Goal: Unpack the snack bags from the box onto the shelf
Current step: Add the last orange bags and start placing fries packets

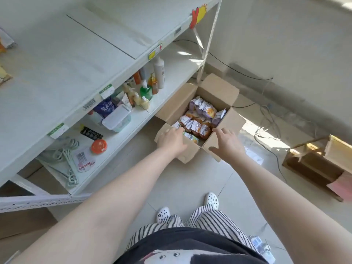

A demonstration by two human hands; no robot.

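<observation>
An open cardboard box [219, 88] stands on the floor beside the white shelf unit [76, 60]. It is packed with several snack bags [202, 119], orange and purple. My left hand [171, 140] reaches over the near left flap, its fingers touching a green-and-white bag [190, 137] at the box's near corner. Whether it grips that bag I cannot tell. My right hand [226, 143] lies spread on the near right flap, holding nothing. The wide upper shelf board is mostly bare, with a few packets [4, 60] at its far left edge.
The lower shelf holds bottles [159, 72], a green soap dispenser [146, 91], a clear plastic container [117, 119], a blue pouch, an orange disc [99, 146] and rope. Cables [266, 126] trail over the tiled floor at right, next to a wooden rack [314, 164]. My feet stand behind the box.
</observation>
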